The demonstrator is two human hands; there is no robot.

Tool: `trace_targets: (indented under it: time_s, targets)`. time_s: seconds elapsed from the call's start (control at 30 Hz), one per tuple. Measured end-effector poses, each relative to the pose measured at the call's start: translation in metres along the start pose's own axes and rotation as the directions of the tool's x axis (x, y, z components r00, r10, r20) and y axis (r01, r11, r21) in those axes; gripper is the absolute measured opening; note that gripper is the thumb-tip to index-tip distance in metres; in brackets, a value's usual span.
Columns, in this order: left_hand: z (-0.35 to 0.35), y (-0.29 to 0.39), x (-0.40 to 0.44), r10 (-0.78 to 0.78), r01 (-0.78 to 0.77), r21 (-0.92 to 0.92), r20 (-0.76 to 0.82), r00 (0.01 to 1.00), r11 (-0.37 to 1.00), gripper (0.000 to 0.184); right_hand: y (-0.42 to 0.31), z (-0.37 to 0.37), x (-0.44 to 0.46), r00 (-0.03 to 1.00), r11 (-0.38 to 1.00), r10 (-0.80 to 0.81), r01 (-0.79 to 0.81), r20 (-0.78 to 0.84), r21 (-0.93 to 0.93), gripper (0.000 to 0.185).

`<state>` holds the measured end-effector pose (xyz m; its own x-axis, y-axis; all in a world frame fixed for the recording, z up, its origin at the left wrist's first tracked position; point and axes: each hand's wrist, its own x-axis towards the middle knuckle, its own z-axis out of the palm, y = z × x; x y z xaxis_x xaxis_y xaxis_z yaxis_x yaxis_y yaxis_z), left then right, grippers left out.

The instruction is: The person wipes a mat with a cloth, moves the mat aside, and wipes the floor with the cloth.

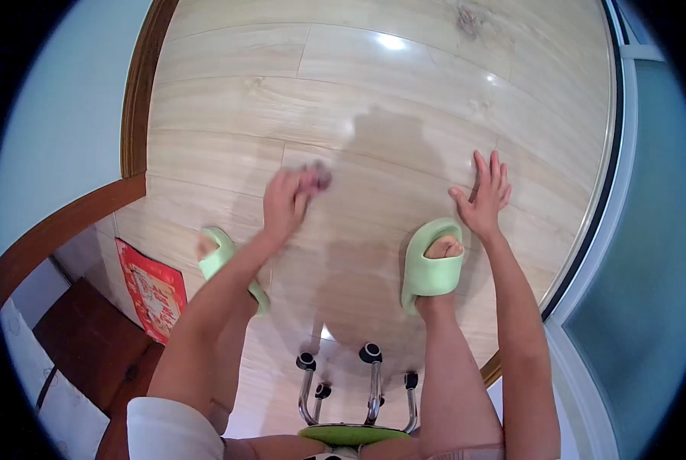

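Note:
My left hand [287,201] is over the wooden floor [281,111], left of the middle of the head view. Its fingers are closed on a small round object [323,176], greyish purple and blurred, so its kind is unclear. On the right, my right hand [484,193] has its fingers spread, holding nothing. It is just above or on the floor; I cannot tell which. Closest to it is the pale green slipper [433,272] on my right foot. The other green slipper [217,257] is partly hidden behind my left forearm.
Below me is a small stool with a green seat [350,435] and chromed legs [375,387]. A red printed bag or sheet [152,290] lies at the left, beside dark brown furniture [90,330]. Brown trim [137,100] borders the left; a frosted glass door [657,230] borders the right.

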<state>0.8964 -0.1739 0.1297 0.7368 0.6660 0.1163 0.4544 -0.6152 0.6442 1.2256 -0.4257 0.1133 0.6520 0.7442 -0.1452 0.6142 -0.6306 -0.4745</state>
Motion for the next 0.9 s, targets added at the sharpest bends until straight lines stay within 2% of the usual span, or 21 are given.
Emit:
trace_targets:
  time_s: [0.03, 0.13, 0.17, 0.23, 0.37, 0.47, 0.53, 0.6, 0.67, 0.73, 0.83, 0.9]
  targets:
    - [-0.006, 0.008, -0.013, 0.011, -0.009, -0.026, 0.049, 0.999, 1.000, 0.035, -0.001, -0.002, 0.001, 1.000, 1.000, 0.008, -0.008, 0.014, -0.001, 0.092]
    - [0.004, -0.002, -0.006, 0.081, -0.087, 0.099, 0.067, 0.995, 0.991, 0.038, -0.003, -0.001, 0.005, 0.999, 1.000, 0.017, -0.017, 0.049, -0.013, 0.093]
    - [0.013, -0.005, 0.014, 0.158, -0.161, 0.075, 0.041, 0.987, 0.984, 0.036, -0.004, 0.000, 0.007, 0.998, 1.000, 0.018, -0.016, 0.064, -0.021, 0.094]
    - [0.022, 0.006, 0.074, 0.180, -0.178, 0.072, -0.017, 0.984, 0.981, 0.029, -0.007, 0.000, 0.008, 0.996, 0.999, 0.022, -0.018, 0.087, -0.050, 0.095]
    - [0.043, 0.007, 0.177, 0.096, -0.071, 0.136, -0.194, 0.976, 0.988, 0.027, -0.012, -0.004, 0.012, 0.993, 0.995, 0.037, -0.027, 0.114, -0.093, 0.095]
    - [0.047, 0.001, 0.187, 0.057, -0.045, 0.049, -0.265, 0.963, 0.998, 0.024, -0.011, -0.008, 0.017, 0.992, 0.996, 0.035, -0.024, 0.119, -0.089, 0.095]
    - [0.042, 0.002, 0.141, 0.078, -0.074, 0.029, -0.153, 0.985, 0.997, 0.024, -0.007, -0.014, 0.018, 0.993, 0.995, 0.031, -0.020, 0.111, -0.097, 0.095]
    - [0.027, 0.007, 0.069, 0.093, -0.091, -0.028, 0.095, 0.991, 0.995, 0.025, -0.003, -0.012, 0.018, 0.992, 0.995, 0.033, -0.021, 0.119, -0.100, 0.096]
    - [0.015, 0.012, 0.021, 0.236, -0.230, -0.078, 0.077, 0.969, 0.970, 0.027, -0.002, -0.014, 0.019, 0.991, 0.994, 0.038, -0.025, 0.125, -0.104, 0.096]
    - [0.019, 0.009, 0.031, 0.267, -0.264, -0.057, 0.057, 0.962, 0.963, 0.027, -0.003, -0.016, 0.021, 0.991, 0.994, 0.040, -0.027, 0.126, -0.107, 0.096]
    - [0.042, 0.008, 0.081, 0.235, -0.236, 0.032, 0.039, 0.971, 0.971, 0.023, 0.007, -0.008, 0.023, 0.990, 0.993, 0.025, -0.009, 0.138, -0.118, 0.096]
    - [0.050, 0.009, 0.138, 0.177, -0.175, 0.046, -0.067, 0.982, 0.984, 0.028, 0.010, -0.007, 0.019, 0.990, 0.991, 0.034, -0.016, 0.137, -0.131, 0.096]
